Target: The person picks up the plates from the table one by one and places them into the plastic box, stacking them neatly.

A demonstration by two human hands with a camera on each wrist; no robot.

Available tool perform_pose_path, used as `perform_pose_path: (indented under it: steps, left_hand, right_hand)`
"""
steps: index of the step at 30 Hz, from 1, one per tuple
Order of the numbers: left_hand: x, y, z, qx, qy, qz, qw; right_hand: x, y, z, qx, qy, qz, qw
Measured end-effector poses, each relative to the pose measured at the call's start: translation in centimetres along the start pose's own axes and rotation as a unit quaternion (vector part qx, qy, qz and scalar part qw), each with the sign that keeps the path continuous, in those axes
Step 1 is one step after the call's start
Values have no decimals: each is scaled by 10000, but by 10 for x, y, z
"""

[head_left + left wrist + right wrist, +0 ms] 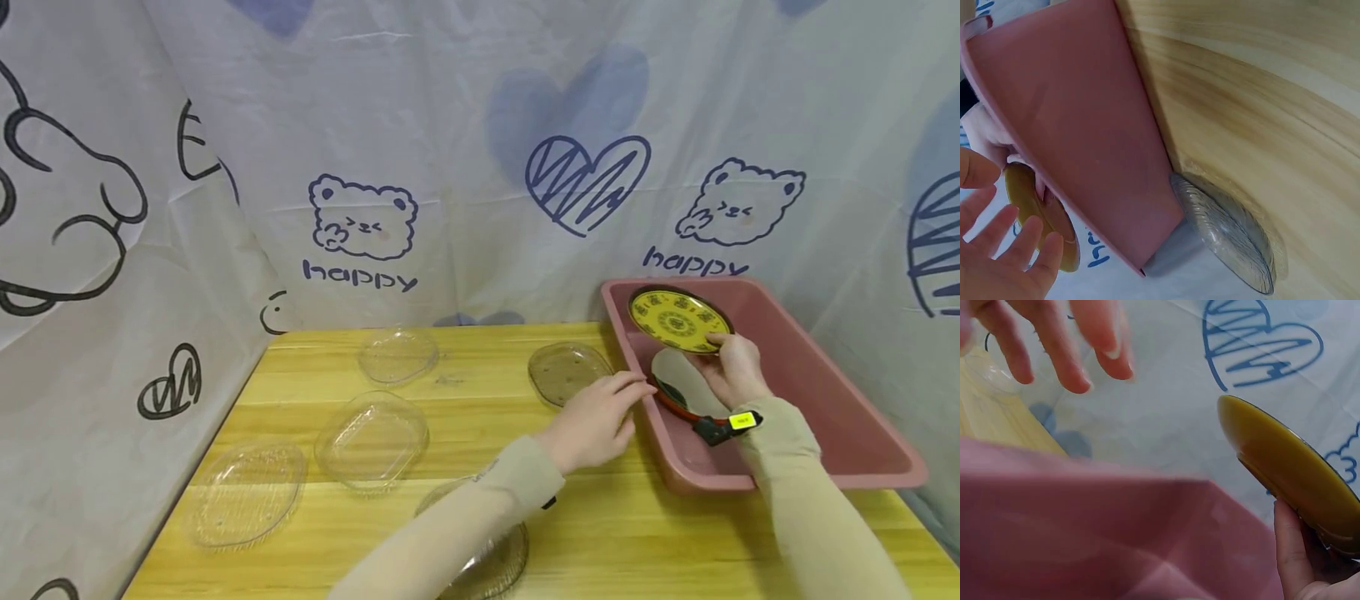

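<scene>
My right hand (733, 375) grips a round yellow plate (667, 317) by its near edge, thumb on top, above the left part of a pink tub (832, 392). Dark patterns and a dark rim mark the plate's face; its plain yellow underside (1291, 469) shows in the right wrist view. Below it, inside the tub, lies a red-edged dish (686, 385) with a pale glare, partly behind that hand. At the tub's left rim is my left hand (600, 423), its fingers loosely extended and holding nothing. The left wrist view shows those fingers (1025, 240) spread apart.
Just left of the tub sits a smoky glass plate (568, 371). More clear plates, such as one in the middle (372, 442) and one at the left (247, 493), lie on the wooden table (592, 533). Another glass plate (491, 567) is partly under my left forearm. Printed cloth encloses the table.
</scene>
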State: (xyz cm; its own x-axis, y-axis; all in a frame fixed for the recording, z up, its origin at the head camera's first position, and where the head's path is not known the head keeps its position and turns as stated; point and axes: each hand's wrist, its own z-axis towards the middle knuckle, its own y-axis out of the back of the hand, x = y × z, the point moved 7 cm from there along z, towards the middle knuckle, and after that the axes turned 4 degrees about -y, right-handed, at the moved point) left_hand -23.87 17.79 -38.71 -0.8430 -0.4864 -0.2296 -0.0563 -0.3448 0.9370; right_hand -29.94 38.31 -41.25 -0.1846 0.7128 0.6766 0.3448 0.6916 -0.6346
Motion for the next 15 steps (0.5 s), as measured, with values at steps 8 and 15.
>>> perform_pose_path:
  steps: [8, 15]
  left_hand:
    - [-8, -19, 5, 245, -434, 839, 9952]
    - [-7, -28, 6, 433, -445, 974, 9933]
  right_hand:
    - [13, 21, 6, -300, 127, -493, 9983]
    - [24, 41, 11, -403, 18, -871, 9954]
